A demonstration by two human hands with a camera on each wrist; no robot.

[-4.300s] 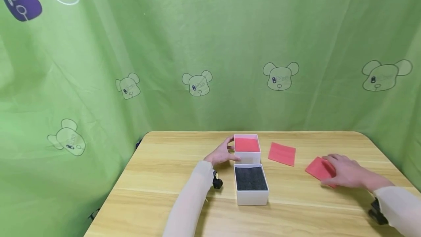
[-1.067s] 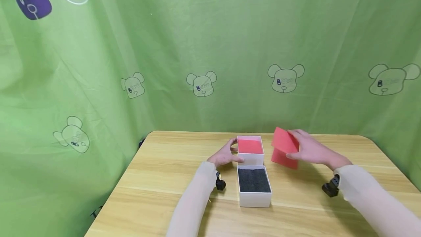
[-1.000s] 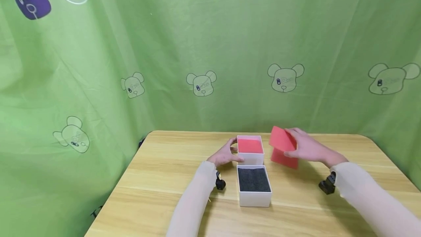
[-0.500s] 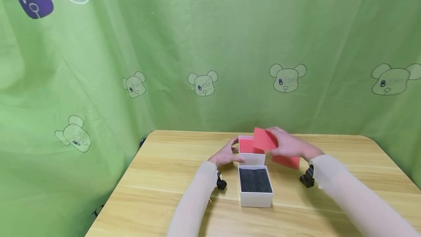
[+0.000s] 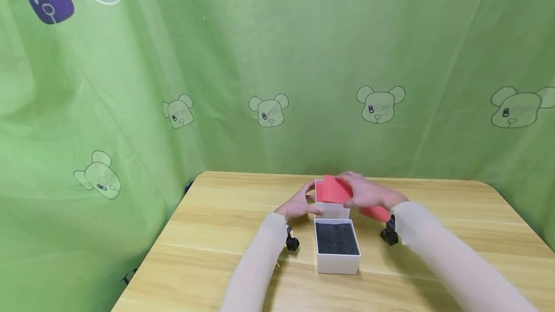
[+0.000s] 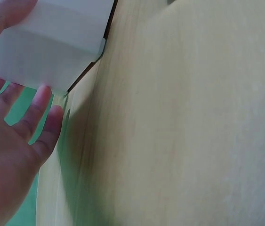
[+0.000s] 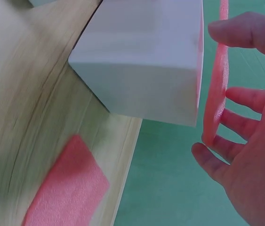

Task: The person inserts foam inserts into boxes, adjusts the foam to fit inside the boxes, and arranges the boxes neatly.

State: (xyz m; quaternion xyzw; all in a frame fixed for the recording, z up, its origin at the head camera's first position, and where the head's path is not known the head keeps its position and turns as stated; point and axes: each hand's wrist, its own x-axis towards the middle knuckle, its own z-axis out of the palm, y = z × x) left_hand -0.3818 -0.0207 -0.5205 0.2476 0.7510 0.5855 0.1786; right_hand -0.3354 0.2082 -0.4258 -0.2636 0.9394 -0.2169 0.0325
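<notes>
My right hand [image 5: 366,193] holds a square red foam sheet [image 5: 336,189] by its edges, thumb on one side and fingers on the other. This sheet is just over the open top of the far white box [image 7: 137,61], which has red foam inside. Around the left side of that box my left hand [image 5: 298,204] spreads its grip, with the thumb [image 6: 10,12] on the near wall and the fingers [image 6: 40,101] at the far edge. A second red foam sheet [image 7: 68,188] lies on the table, partly hidden by my right hand and wrist in the head view.
A near white box [image 5: 338,264] filled with dark grey foam sheets [image 5: 336,238] stands directly in front of the far box. Both are on a wooden table [image 5: 208,235]. Behind it hangs a green curtain [image 5: 303,52] with bear prints.
My right hand took up a red sheet from the right of the table and carried it left, over the far box. My left hand has kept its grip on that box.
</notes>
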